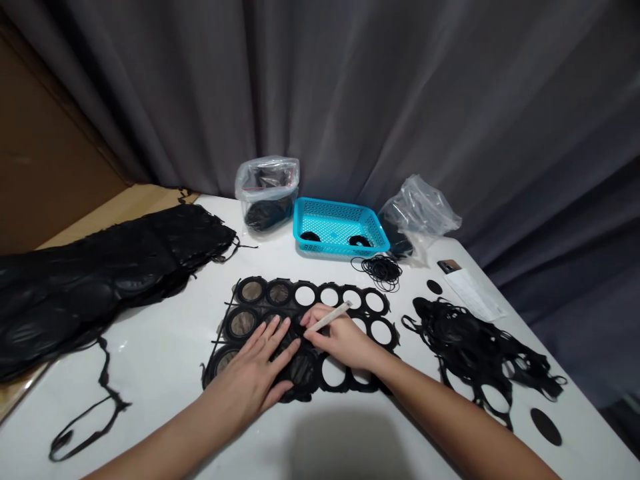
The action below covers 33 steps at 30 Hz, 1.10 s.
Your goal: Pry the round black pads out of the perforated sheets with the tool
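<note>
Right hand (345, 339): we pinch the pale tool (330, 317), top end toward the tabletop (150, 363)'s far-right corner.
Left hand (253, 372): flat, fingers apart.
Black sheet (304, 371): under us, mid-tabletop, long axis left to right.

Middle's pretty jammed: the left hand (257, 369) and right hand (346, 340) both sit over the black ring sheet (303, 375), plus a pale stick-like tool (327, 319) poking up. Best lane is the white tabletop (167, 343) between the sheet and the big black stack (120, 263), though a loose strand (103, 377) lies lower left. Right's tighter, thanks to the scrap pile (456, 327). Far side, black cords (383, 269) and the blue basket (333, 250) block the way.
</note>
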Available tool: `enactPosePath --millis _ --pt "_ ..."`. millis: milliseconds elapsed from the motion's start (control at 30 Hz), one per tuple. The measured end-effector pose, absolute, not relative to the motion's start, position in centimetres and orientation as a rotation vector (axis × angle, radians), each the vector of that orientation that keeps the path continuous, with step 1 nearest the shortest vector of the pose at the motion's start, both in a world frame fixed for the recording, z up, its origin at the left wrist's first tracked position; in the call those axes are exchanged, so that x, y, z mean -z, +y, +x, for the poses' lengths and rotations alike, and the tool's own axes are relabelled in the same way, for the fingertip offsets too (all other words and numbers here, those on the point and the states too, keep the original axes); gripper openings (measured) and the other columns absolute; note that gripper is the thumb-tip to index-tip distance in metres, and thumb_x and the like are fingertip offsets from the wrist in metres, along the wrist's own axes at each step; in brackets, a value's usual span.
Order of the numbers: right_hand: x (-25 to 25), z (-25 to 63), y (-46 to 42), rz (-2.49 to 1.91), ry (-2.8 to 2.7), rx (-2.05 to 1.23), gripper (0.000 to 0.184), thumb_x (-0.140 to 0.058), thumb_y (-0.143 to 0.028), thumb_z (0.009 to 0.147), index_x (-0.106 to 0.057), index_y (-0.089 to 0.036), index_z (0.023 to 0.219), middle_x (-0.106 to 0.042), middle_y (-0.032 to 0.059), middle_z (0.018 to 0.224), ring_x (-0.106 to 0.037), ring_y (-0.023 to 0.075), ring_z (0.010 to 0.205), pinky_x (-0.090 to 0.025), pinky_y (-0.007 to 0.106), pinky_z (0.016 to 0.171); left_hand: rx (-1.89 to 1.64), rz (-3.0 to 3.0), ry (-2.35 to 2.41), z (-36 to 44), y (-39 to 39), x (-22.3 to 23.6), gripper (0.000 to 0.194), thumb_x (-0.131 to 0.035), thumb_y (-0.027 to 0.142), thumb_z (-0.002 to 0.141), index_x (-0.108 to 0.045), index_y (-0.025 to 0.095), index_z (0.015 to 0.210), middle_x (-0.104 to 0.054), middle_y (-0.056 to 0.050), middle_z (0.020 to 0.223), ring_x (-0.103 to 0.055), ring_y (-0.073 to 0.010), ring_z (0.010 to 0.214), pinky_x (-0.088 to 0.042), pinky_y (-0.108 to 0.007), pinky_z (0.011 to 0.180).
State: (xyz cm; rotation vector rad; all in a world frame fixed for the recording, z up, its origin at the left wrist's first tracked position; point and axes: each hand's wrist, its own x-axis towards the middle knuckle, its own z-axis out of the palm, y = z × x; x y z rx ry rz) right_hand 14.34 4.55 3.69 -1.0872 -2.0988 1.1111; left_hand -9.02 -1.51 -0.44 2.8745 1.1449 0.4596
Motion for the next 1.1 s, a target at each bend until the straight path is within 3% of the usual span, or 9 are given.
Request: enactPosePath --millis 433,600,733,900,1100 --pt "-3.7 14.1 4.2 -1.096 -2.144 -1.054 0.019 -0.063 -0.010 0.086 -0.052 -0.021 0.075 -0.060 0.0017 0.097 -0.058 0.0171 0.090 -0.045 0.031 0.084 -0.477 2.848 1.127 -9.0 -1.4 0.3 0.053 -0.061 0.033 0.095 -0.049 0.022 0.145 -0.022 -0.015 0.164 -0.028 -0.0370 0.148 -0.035 -0.054 0.115" --pt "-2.8 13.1 2.4 -1.062 -2.383 -0.712 0.015 -0.054 -0.007 0.089 -0.053 -0.022 0.086 -0.061 0.0073 0.100 -0.055 0.0221 0.091 -0.046 0.035 0.082 -0.508 2.843 1.110 -8.9 -1.5 0.1 0.051 -0.061 0.031 0.095 -0.050 0.020 0.144 -0.025 -0.015 0.164 -0.029 -0.0368 0.148 -0.034 -0.053 0.116" --pt "-2.5 14.3 4.3 -1.177 -2.321 -0.483 0.016 -0.048 -0.007 0.090 -0.051 -0.022 0.084 -0.062 0.0079 0.089 -0.056 0.0241 0.084 -0.044 0.036 0.079 -0.487 2.852 1.123 -8.9 -1.4 0.1 0.049 -0.062 0.030 0.093 -0.054 0.020 0.140 -0.028 -0.016 0.163 -0.028 -0.0380 0.148 -0.034 -0.054 0.116" --pt "-5.2 17.8 7.1 -1.446 -1.840 -0.540 0.016 -0.044 -0.019 0.098 -0.051 -0.022 0.083 -0.065 0.0066 0.089 -0.057 0.0200 0.074 -0.042 0.032 0.070 -0.471 2.860 1.134 -9.0 -1.4 -0.2 0.050 -0.060 0.037 0.096 -0.052 0.022 0.143 -0.030 -0.014 0.162 -0.029 -0.0373 0.148 -0.035 -0.054 0.115" --pt "-6.1 15.9 1.2 -1.271 -2.048 -0.882 0.013 -0.051 -0.022 0.097 -0.060 -0.022 0.087 -0.069 0.0002 0.087 -0.062 0.0168 0.078 -0.045 0.027 0.071 -0.496 2.856 1.094 -8.9 -5.2 -1.4 0.050 -0.055 0.039 0.100 -0.049 0.021 0.146 -0.039 -0.013 0.158 -0.043 -0.0315 0.142 -0.040 -0.047 0.114"
